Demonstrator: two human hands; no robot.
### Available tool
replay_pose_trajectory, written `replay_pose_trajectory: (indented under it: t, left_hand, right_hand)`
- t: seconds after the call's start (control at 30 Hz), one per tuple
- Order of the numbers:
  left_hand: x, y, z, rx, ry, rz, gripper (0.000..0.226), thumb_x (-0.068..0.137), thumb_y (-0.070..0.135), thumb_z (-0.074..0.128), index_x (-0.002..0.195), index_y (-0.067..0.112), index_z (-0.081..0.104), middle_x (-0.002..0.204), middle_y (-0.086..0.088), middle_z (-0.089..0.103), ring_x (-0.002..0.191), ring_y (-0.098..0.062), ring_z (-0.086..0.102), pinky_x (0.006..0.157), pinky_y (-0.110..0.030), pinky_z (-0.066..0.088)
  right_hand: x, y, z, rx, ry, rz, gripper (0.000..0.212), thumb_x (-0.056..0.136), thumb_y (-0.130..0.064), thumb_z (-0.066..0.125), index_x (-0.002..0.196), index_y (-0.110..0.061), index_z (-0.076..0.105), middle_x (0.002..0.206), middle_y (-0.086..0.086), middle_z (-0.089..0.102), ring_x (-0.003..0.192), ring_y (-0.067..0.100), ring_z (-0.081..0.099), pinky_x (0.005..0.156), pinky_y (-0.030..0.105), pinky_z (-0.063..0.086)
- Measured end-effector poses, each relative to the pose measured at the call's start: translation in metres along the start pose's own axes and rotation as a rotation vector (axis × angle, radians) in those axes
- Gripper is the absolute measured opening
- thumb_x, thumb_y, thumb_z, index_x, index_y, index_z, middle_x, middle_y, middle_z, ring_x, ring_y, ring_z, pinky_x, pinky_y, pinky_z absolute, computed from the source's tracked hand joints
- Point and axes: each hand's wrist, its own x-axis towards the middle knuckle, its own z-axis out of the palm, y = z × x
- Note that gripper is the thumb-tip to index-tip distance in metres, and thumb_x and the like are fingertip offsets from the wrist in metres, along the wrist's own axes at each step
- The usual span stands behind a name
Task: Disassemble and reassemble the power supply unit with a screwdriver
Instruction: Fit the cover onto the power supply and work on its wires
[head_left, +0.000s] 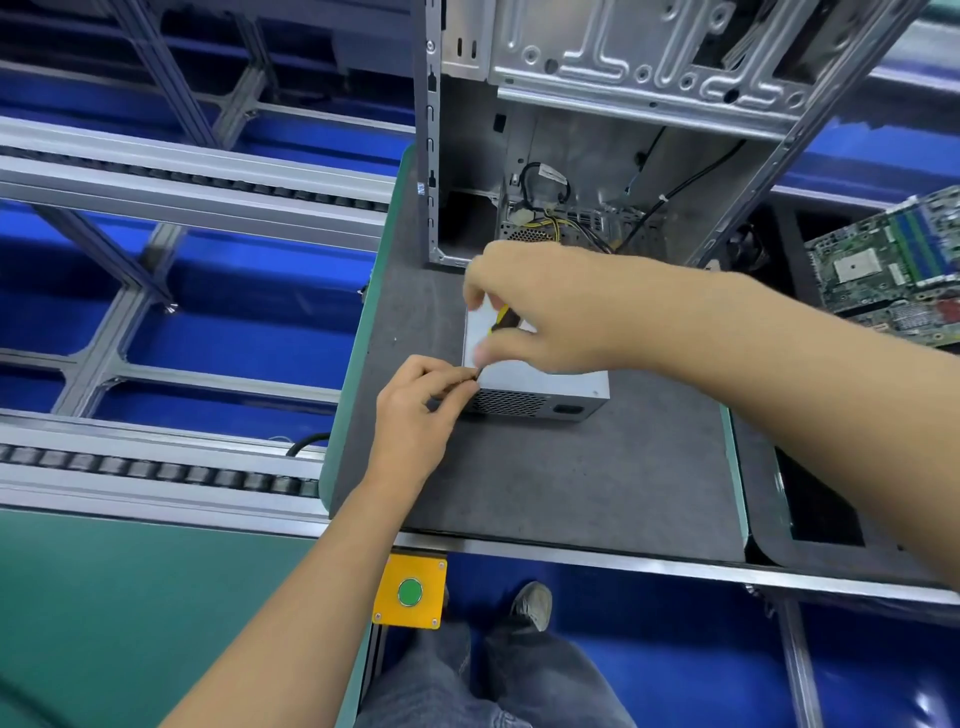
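A grey power supply unit (540, 384) lies on the dark mat (571, 478), its vent grille and socket facing me. My right hand (550, 306) is above it, gripping a screwdriver with a yellow and black handle (503, 318), whose shaft points down toward the unit's near left corner. My left hand (421, 410) sits at that corner, with its fingertips pinching around the screwdriver tip; any screw there is hidden.
An open silver computer case (597, 130) stands upright behind the unit with cables inside. A green motherboard (893, 265) lies at the right. Roller conveyor rails (156, 467) run at the left. A yellow box with a green button (410, 592) hangs below the table edge.
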Motion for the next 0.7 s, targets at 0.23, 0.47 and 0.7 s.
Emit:
replay_pose_trajectory:
  t: [0.23, 0.47, 0.7]
  left_hand:
    - [0.005, 0.0, -0.005, 0.001, -0.038, -0.025, 0.007, 0.086, 0.014, 0.077, 0.091, 0.018, 0.078, 0.094, 0.005, 0.064, 0.083, -0.008, 0.06, 0.068, -0.012, 0.043]
    - [0.009, 0.002, -0.006, 0.063, -0.125, 0.015, 0.02, 0.086, 0.013, 0.076, 0.106, 0.014, 0.077, 0.098, 0.001, 0.059, 0.088, 0.002, 0.055, 0.073, -0.005, 0.041]
    - [0.01, 0.014, -0.005, 0.131, -0.07, 0.059, 0.007, 0.09, 0.015, 0.072, 0.094, 0.018, 0.077, 0.096, 0.01, 0.063, 0.095, -0.009, 0.055, 0.083, -0.009, 0.037]
  right_hand:
    - [0.005, -0.005, 0.008, -0.342, 0.121, -0.094, 0.017, 0.097, -0.01, 0.054, 0.112, -0.016, 0.058, 0.1, 0.003, 0.047, 0.085, 0.025, 0.04, 0.069, 0.036, 0.038]
    - [-0.003, 0.024, 0.024, -0.031, 0.174, -0.045, 0.02, 0.092, -0.008, 0.062, 0.107, -0.021, 0.061, 0.106, -0.004, 0.045, 0.099, 0.022, 0.041, 0.087, 0.039, 0.042]
    - [-0.04, 0.076, 0.048, 0.422, 0.428, 0.276, 0.007, 0.088, -0.027, 0.07, 0.094, -0.027, 0.066, 0.097, -0.006, 0.059, 0.087, 0.008, 0.06, 0.08, 0.025, 0.047]
